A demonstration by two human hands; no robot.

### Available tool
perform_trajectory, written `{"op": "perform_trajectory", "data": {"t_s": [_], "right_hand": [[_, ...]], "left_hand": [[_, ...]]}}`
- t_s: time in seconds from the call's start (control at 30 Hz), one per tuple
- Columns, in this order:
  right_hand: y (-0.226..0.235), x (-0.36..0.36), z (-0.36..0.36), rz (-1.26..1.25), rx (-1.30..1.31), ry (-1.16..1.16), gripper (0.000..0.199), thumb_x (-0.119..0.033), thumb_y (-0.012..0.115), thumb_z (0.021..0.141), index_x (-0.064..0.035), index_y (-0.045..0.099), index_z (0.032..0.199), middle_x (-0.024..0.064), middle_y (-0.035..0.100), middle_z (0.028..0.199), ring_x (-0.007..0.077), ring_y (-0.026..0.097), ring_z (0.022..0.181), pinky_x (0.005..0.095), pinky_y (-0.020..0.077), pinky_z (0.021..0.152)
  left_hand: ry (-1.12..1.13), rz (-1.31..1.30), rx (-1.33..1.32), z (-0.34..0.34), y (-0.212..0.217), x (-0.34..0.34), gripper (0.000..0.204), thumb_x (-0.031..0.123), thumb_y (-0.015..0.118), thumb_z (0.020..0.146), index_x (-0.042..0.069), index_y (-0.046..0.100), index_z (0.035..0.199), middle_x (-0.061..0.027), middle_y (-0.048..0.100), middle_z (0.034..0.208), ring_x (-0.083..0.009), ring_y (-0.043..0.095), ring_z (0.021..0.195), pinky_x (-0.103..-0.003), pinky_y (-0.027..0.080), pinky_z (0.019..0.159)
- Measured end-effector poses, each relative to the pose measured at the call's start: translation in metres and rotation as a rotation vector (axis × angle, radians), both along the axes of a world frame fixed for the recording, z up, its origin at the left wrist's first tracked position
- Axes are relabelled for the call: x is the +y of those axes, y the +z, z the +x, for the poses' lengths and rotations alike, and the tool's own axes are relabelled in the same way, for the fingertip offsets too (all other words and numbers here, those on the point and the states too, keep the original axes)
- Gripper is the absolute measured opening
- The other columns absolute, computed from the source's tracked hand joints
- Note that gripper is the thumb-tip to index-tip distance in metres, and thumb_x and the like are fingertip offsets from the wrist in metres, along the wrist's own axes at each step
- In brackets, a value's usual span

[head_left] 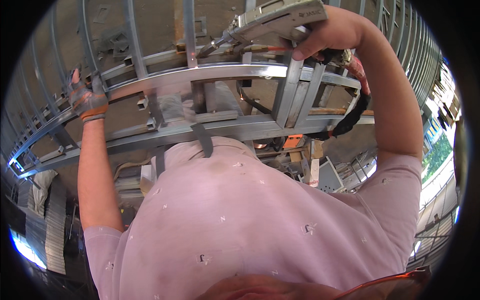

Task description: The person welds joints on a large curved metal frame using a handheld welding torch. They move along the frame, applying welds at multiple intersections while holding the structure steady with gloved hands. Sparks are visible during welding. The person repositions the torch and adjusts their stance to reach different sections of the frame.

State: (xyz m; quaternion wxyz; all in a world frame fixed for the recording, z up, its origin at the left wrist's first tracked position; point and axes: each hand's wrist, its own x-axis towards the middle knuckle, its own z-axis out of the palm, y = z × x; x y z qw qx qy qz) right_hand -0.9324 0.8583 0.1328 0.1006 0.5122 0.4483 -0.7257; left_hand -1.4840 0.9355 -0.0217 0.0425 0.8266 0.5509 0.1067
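- Steel everywhere: a frame of square steel tube (pixel 235 75) with lots of upright bars, and that's the landmark for everything below.
- Right hand (pixel 325 37) is clenched around the grip of a grey handheld welding gun (pixel 280 17). Its nozzle tip (pixel 212 47) sits right against an upright bar at the top rail of the frame, with a small red dot on the metal just beside it.
- Left hand (pixel 86 97), in a grey and orange work glove (pixel 89 102), is wrapped around a bar at the frame's left end, well apart from the nozzle.
- A black cable and red hose (pixel 357 95) hang from the gun's rear down over the frame's right side.
- What could go wrong, as I see it: the gun hand is bare, so sparks or hot metal off the joint could burn it. The cable draped over the frame could snag on a tube and yank the nozzle off the seam. The pink shirt (pixel 260 220) leans close under the lower rail, so spatter could land on it.
- Containers: none I can make out for sure. Below the frame there's clutter with an orange box-like thing (pixel 292 141) and some grey sheet parts, too blurry to say what holds what.
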Motion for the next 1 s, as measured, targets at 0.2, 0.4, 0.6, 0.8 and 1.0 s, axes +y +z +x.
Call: {"op": "perform_trajectory", "data": {"t_s": [0.2,0.4,0.6,0.8,1.0], "right_hand": [[0.012,0.011,-0.037,-0.086,-0.066,-0.066,0.044,-0.019,0.087,0.089,-0.0019,0.073,0.127,0.0078,0.075,0.100,0.0146,0.065,0.082,0.0296,0.0535,0.074],[0.002,0.014,-0.080,0.089,-0.010,-0.112,0.031,-0.022,0.089,0.087,0.0004,0.075,0.104,0.0024,0.067,0.075,0.0100,0.057,0.057,0.0288,0.0461,0.050],[-0.006,0.033,-0.108,0.088,-0.072,-0.094,0.032,-0.020,0.090,0.084,0.0000,0.076,0.104,0.0028,0.068,0.076,0.0117,0.060,0.060,0.0292,0.0490,0.053],[-0.011,0.041,-0.123,0.004,-0.092,-0.088,0.031,-0.014,0.089,0.078,0.0000,0.076,0.102,0.0055,0.070,0.078,0.0149,0.064,0.062,0.0316,0.0516,0.056],[-0.020,0.033,-0.116,0.019,-0.107,0.002,0.030,-0.012,0.087,0.077,0.0016,0.076,0.102,0.0078,0.071,0.076,0.0169,0.065,0.059,0.0331,0.0521,0.055]], "left_hand": [[-0.135,0.018,-0.106,0.007,0.011,0.004,0.050,0.027,0.071,0.099,0.005,0.061,0.142,-0.0220,0.065,0.143,-0.0424,0.062,0.130,-0.049,0.047,0.112],[-0.583,-0.119,-0.388,0.084,0.042,0.052,0.037,0.013,0.066,0.099,0.009,0.069,0.136,-0.0162,0.067,0.142,-0.0349,0.060,0.137,-0.046,0.046,0.116],[-0.926,-0.114,-0.009,0.135,0.055,0.094,0.043,0.029,0.072,0.092,0.019,0.069,0.133,-0.0120,0.053,0.160,-0.0449,0.043,0.151,-0.059,0.032,0.126],[-1.085,-0.112,-0.023,0.130,0.035,0.123,0.039,0.030,0.071,0.093,0.024,0.069,0.132,-0.0102,0.056,0.157,-0.0416,0.045,0.151,-0.058,0.032,0.127],[-1.140,-0.094,-0.022,0.132,0.031,0.132,0.043,0.029,0.073,0.092,0.026,0.068,0.135,-0.0074,0.058,0.155,-0.0408,0.046,0.150,-0.058,0.032,0.127]]}}
